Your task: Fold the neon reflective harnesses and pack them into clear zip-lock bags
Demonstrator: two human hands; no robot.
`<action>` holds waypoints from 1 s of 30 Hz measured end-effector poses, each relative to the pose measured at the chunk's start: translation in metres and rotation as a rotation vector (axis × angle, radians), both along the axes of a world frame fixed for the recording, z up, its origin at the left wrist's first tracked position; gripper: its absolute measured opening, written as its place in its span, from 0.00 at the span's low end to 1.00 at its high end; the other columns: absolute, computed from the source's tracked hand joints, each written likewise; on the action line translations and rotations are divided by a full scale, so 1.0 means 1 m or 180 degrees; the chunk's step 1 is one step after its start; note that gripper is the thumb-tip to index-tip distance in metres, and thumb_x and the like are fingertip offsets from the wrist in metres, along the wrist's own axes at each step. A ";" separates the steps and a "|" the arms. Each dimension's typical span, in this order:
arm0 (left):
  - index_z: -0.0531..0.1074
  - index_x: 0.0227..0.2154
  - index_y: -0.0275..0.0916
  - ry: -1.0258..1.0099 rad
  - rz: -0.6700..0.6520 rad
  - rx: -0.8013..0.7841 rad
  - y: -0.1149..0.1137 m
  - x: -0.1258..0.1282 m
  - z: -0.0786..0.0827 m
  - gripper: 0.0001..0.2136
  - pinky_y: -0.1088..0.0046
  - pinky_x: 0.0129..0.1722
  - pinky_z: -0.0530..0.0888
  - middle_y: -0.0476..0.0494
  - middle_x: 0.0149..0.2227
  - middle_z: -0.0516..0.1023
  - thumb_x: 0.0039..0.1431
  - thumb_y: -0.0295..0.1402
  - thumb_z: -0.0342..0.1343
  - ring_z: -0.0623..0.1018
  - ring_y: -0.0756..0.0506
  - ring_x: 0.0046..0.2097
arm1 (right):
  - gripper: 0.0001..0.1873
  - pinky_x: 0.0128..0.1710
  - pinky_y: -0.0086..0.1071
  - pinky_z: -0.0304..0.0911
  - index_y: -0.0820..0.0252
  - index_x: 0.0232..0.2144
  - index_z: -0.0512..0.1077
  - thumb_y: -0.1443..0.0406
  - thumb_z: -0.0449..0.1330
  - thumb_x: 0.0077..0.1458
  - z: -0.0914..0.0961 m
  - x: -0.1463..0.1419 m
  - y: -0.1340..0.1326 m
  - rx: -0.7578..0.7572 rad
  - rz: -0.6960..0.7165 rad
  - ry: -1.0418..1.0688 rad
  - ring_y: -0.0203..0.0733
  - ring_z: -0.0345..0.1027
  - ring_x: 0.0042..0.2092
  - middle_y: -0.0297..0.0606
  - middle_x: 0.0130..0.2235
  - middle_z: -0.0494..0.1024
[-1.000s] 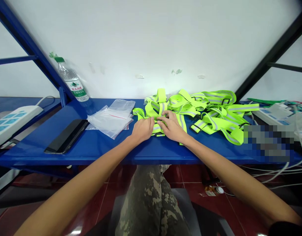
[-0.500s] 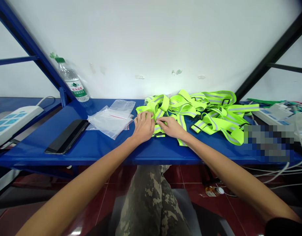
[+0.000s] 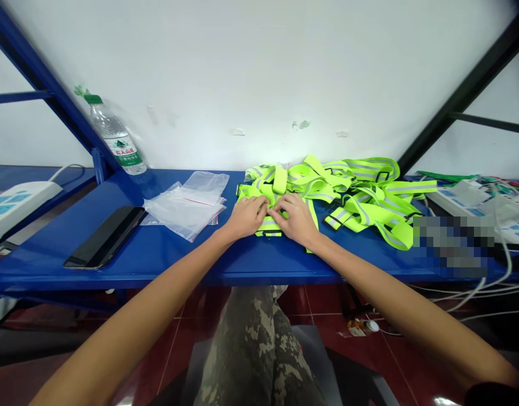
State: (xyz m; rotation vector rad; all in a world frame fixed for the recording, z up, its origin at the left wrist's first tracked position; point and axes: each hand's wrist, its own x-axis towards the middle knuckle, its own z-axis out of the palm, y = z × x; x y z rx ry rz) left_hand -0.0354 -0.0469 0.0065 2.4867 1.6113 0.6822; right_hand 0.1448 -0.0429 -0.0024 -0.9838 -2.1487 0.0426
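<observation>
Neon yellow-green reflective straps [image 3: 279, 179] with silver stripes and black buckles lie bunched in front of me on the blue table [image 3: 178, 259]. My left hand [image 3: 247, 217] is closed at the near left of the bunch, its fingertips pinching the strap. Close beside it, my right hand [image 3: 298, 219] has bent fingers with thumb and forefinger closed on the same strap. The two hands almost meet, and the exact grip points are partly hidden by the fingers. More straps of the same kind [image 3: 373, 208] spread in a loose heap to the right.
Clear zip bags [image 3: 185, 206] lie left of my hands, with a black phone [image 3: 105, 237] beyond them. A water bottle [image 3: 118, 138] stands against the wall. White power strips [image 3: 20, 206] sit at the far left and right. Cables [image 3: 479, 290] hang at the right edge.
My right hand has turned its knuckles further over the strap, and the left fingers have drawn in towards its thumb. The whole view has shifted slightly.
</observation>
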 end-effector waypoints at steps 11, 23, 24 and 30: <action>0.75 0.46 0.44 -0.0045 0.0548 0.0024 -0.005 0.003 -0.003 0.13 0.58 0.45 0.68 0.41 0.47 0.77 0.67 0.38 0.47 0.73 0.35 0.50 | 0.30 0.58 0.53 0.65 0.66 0.59 0.66 0.50 0.56 0.65 0.003 0.024 -0.029 0.0192 0.0889 -0.0981 0.57 0.66 0.58 0.54 0.57 0.72; 0.74 0.34 0.37 0.0075 0.0817 0.1170 -0.032 0.009 0.000 0.13 0.63 0.42 0.68 0.39 0.35 0.78 0.69 0.35 0.46 0.75 0.40 0.42 | 0.22 0.52 0.51 0.67 0.67 0.53 0.71 0.55 0.55 0.67 0.001 0.021 -0.015 -0.0085 0.0930 -0.1080 0.56 0.71 0.50 0.53 0.49 0.77; 0.73 0.33 0.38 0.0205 0.0839 0.1210 -0.035 0.010 0.000 0.14 0.62 0.43 0.68 0.37 0.36 0.78 0.69 0.36 0.45 0.74 0.39 0.43 | 0.22 0.52 0.51 0.67 0.67 0.53 0.72 0.55 0.54 0.67 0.002 0.021 -0.015 -0.0098 0.0935 -0.1086 0.56 0.71 0.50 0.53 0.48 0.77; 0.70 0.33 0.39 0.0122 0.0646 0.0827 -0.038 0.010 0.000 0.16 0.63 0.43 0.68 0.39 0.35 0.78 0.72 0.36 0.41 0.76 0.41 0.40 | 0.22 0.52 0.48 0.67 0.65 0.52 0.74 0.55 0.52 0.68 0.008 0.021 -0.010 -0.0393 0.0986 -0.0887 0.55 0.73 0.50 0.52 0.48 0.79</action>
